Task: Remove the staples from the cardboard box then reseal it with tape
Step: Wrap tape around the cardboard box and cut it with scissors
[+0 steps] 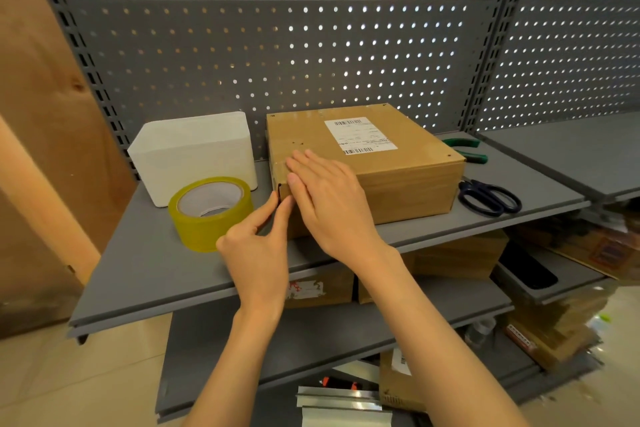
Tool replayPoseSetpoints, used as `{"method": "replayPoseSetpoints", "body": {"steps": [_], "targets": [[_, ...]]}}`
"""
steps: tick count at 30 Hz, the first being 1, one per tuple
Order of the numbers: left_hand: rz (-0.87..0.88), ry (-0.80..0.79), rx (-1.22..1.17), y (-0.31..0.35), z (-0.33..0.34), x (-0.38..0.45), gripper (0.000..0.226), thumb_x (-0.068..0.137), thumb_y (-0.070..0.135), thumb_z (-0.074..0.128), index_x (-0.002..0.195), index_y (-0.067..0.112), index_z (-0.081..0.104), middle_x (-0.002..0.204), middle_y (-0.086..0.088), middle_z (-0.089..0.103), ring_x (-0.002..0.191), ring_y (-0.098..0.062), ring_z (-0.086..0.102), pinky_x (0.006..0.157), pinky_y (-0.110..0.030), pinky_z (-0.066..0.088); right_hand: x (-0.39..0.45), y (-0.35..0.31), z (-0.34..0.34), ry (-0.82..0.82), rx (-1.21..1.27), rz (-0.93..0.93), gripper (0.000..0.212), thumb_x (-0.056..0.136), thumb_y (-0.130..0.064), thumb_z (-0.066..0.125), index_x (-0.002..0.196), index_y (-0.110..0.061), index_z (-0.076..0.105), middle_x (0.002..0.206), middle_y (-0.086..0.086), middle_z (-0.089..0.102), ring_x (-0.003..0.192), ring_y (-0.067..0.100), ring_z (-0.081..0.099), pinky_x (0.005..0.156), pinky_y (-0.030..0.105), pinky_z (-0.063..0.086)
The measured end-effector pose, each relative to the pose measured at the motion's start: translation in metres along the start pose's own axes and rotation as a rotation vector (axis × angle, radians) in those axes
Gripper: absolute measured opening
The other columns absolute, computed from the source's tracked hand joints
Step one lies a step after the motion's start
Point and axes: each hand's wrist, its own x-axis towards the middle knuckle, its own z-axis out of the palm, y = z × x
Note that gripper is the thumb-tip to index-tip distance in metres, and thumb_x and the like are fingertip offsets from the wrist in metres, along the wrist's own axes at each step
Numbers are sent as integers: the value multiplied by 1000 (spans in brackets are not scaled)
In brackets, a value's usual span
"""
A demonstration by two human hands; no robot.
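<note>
Two hands on the cardboard box [381, 163], which sits on the grey shelf [145, 270] against the pegboard. Right hand [329, 198] lies flat, fingers straight, pressing the near left corner of the lid. Left hand [256, 253] has forefinger and thumb extended onto the corner edge, gripping nothing as far as I can tell (tape there is hard to make out). Tape roll [209, 211] stands just left of the box. Risks: uneven pressure wrinkles the tape or leaves the flap proud; the box may slide toward the scissors [490, 198] and pliers [467, 149].
</note>
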Motion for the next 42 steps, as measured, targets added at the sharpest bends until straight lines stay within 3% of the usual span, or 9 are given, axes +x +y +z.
{"method": "replayPoseSetpoints", "body": {"steps": [12,16,19,25,31,33,36,39,42], "targets": [[150,-201,186,9,-43,19,21,88,14,61,107,12,70,95,10,64,87,-5,60,77,5,36,-1,2,-4,-47,-34,-24,44,102,-32,27,141,-17,37,149,-2,36,141,10,19,112,23,8],[168,-208,267,-1,-74,40,34,85,1,56,115,14,65,112,-1,65,104,-13,57,91,-21,41,-3,0,-7,-51,54,-13,45,102,-32,27,144,-16,30,152,-1,28,142,8,13,111,18,2],[191,-377,400,-17,-91,56,50,79,-6,55,124,16,56,125,-6,58,118,-23,48,101,-39,37,-5,-8,-11,0,182,-3,43,102,-28,31,143,-15,32,151,-1,31,141,6,16,111,14,2],[156,-751,704,-40,-86,75,46,78,10,59,123,12,55,127,-13,56,125,-29,40,115,-33,4,-9,-23,-11,11,225,-41,40,101,-25,34,139,-14,40,146,0,39,140,7,22,114,19,8],[78,-660,728,-32,-85,77,39,77,29,67,112,12,65,119,-18,61,131,-31,38,101,-37,34,-12,-23,-13,1,260,-37,37,100,-23,37,135,-16,47,141,-1,47,138,8,27,116,27,17],[16,-557,601,-20,-88,74,41,79,31,67,115,12,64,115,-18,62,113,-33,51,80,-35,40,-13,-23,-17,13,337,-25,35,99,-22,41,132,-17,51,136,-2,51,135,8,32,114,30,23],[24,-324,343,10,-93,68,37,70,43,59,84,9,67,77,-15,62,72,-28,51,61,-25,36,-15,-26,-29,73,504,-29,30,97,-19,47,125,-17,56,125,-5,58,122,6,45,104,24,35],[21,-204,105,44,-91,59,29,71,39,60,71,10,59,64,-11,53,62,-22,43,58,-32,35,-18,-28,-49,207,703,-59,24,93,-15,54,115,-18,62,109,-9,63,105,-3,52,90,12,40],[-16,-128,-66,74,-75,41,21,73,34,63,68,14,59,57,4,48,57,-8,40,53,-20,34,-24,-21,-72,252,836,-104,18,91,-14,57,106,-18,66,101,-8,66,97,-4,56,82,9,42]]}}
